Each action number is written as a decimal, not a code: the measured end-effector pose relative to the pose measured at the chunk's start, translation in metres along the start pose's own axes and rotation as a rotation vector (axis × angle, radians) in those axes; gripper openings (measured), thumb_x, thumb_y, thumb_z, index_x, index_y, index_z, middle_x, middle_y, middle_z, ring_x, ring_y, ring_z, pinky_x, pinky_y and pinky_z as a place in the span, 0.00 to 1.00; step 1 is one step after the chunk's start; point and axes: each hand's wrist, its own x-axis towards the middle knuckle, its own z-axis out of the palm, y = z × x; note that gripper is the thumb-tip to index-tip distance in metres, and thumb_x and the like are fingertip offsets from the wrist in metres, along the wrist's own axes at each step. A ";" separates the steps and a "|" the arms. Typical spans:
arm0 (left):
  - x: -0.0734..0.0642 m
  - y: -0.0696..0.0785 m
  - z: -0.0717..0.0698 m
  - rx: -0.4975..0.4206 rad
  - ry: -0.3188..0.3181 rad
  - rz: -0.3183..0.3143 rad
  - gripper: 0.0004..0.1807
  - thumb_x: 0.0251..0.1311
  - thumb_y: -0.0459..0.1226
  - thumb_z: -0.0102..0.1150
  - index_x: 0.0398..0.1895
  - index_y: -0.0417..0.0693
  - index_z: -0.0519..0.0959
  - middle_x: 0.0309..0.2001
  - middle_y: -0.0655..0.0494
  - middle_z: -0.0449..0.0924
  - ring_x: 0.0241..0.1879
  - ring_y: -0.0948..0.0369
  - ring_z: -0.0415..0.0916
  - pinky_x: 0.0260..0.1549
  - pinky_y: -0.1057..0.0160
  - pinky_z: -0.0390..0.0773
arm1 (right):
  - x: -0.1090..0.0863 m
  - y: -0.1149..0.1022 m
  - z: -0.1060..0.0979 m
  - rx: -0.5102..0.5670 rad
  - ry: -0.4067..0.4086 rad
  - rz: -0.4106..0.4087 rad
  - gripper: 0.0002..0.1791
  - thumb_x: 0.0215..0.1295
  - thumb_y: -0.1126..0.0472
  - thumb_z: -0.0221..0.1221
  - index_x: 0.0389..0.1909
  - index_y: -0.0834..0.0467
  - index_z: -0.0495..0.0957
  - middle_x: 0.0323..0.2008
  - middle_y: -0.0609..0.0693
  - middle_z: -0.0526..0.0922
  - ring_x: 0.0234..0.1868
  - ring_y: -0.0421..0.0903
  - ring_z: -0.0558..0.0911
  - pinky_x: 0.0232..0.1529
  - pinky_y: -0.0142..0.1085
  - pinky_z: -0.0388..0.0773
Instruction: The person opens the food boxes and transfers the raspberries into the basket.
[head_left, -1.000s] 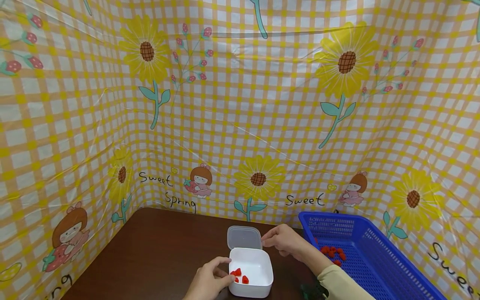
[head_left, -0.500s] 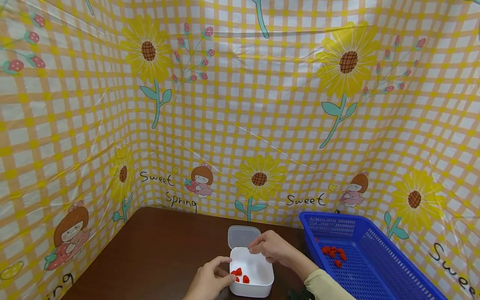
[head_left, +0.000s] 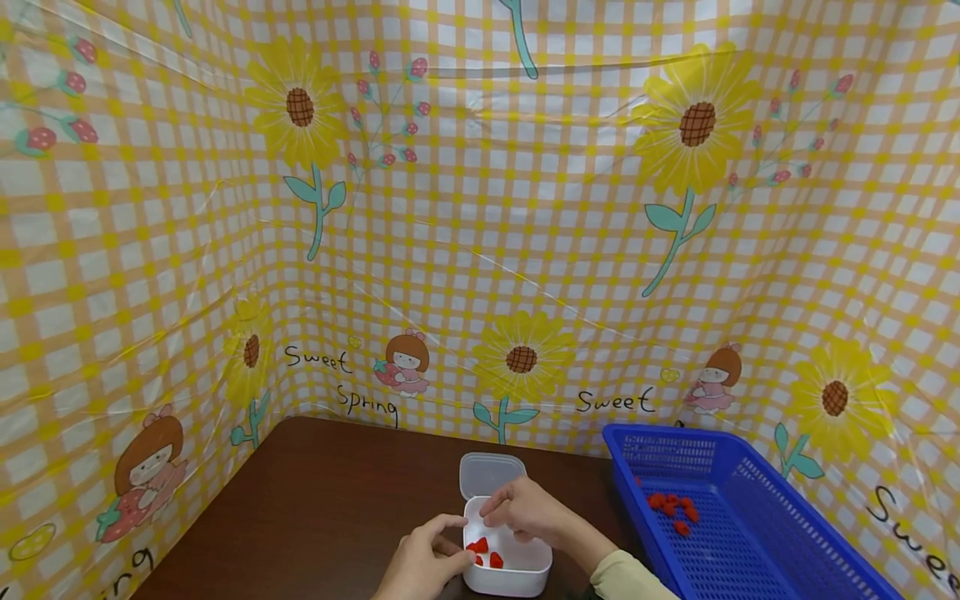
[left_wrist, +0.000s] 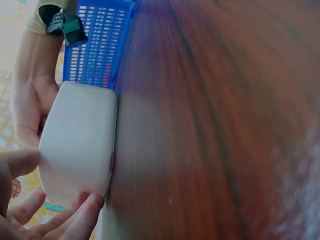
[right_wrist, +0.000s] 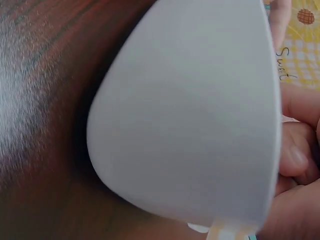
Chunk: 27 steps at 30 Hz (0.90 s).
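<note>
A white square box stands on the dark wooden table. My left hand holds its left side, index fingertip by the back corner and thumb at the front; in the left wrist view those fingers reach around the wall. Several small red berry-like pieces lie at the front left inside. Over the box's back part hovers my right hand, fingers bent and fingertips just inside the rim. I cannot tell whether it pinches something. A translucent lid sits directly behind the box.
A blue perforated basket stands at the right, with several red berry-like pieces in its left part. Brown tabletop stretches to the left. A checked sunflower cloth hangs around the back and sides.
My right hand has moved left, from beside the lid to over the inside of the box. The left hand keeps its place on the box.
</note>
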 end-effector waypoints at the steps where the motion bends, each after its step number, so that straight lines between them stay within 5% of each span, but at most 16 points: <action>1: 0.000 0.000 0.000 0.001 -0.001 0.000 0.24 0.57 0.41 0.71 0.56 0.47 0.80 0.29 0.57 0.84 0.29 0.61 0.82 0.28 0.60 0.77 | 0.001 0.001 0.003 -0.008 0.004 -0.004 0.11 0.59 0.67 0.64 0.42 0.66 0.85 0.33 0.52 0.85 0.12 0.36 0.52 0.14 0.27 0.52; 8: 0.000 -0.003 -0.001 0.020 0.003 0.007 0.25 0.56 0.42 0.71 0.57 0.47 0.80 0.29 0.58 0.85 0.29 0.62 0.82 0.27 0.61 0.77 | 0.003 0.007 0.024 -0.092 0.061 -0.002 0.07 0.56 0.69 0.64 0.36 0.62 0.86 0.18 0.46 0.78 0.11 0.34 0.58 0.13 0.27 0.57; 15: 0.002 -0.004 0.000 0.021 0.005 0.014 0.25 0.56 0.43 0.72 0.57 0.48 0.80 0.28 0.59 0.84 0.30 0.62 0.80 0.27 0.62 0.76 | -0.002 0.005 0.030 -0.095 0.103 -0.007 0.06 0.57 0.70 0.63 0.36 0.63 0.85 0.23 0.54 0.85 0.12 0.35 0.64 0.14 0.27 0.62; 27: 0.001 -0.004 0.000 0.061 0.036 0.040 0.24 0.55 0.44 0.72 0.56 0.51 0.81 0.27 0.62 0.84 0.29 0.66 0.78 0.27 0.64 0.74 | 0.001 0.008 0.032 -0.105 0.060 -0.036 0.04 0.56 0.72 0.63 0.32 0.66 0.85 0.16 0.49 0.81 0.10 0.33 0.63 0.13 0.25 0.61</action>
